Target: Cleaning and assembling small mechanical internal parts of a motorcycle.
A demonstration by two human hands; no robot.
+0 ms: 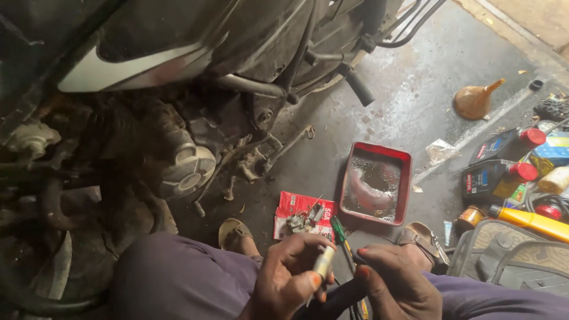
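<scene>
Below the motorcycle engine (178, 148), the left hand (284, 278) closes its fingers (308, 283) around a pale spark plug (323, 262), held upright over the lap. The right hand (397, 287) curls its fingers around a dark rubber cap or hose end (338, 299), pointed toward the plug. Seating the plug well likely calls for holding both parts in line and pressing squarely. A red tray (403, 178) and red packet with small metal parts (302, 216) lie on the floor (415, 89) nearby. What the right hand holds is largely hidden, so its kind is uncertain; the plug's lower end is covered.
</scene>
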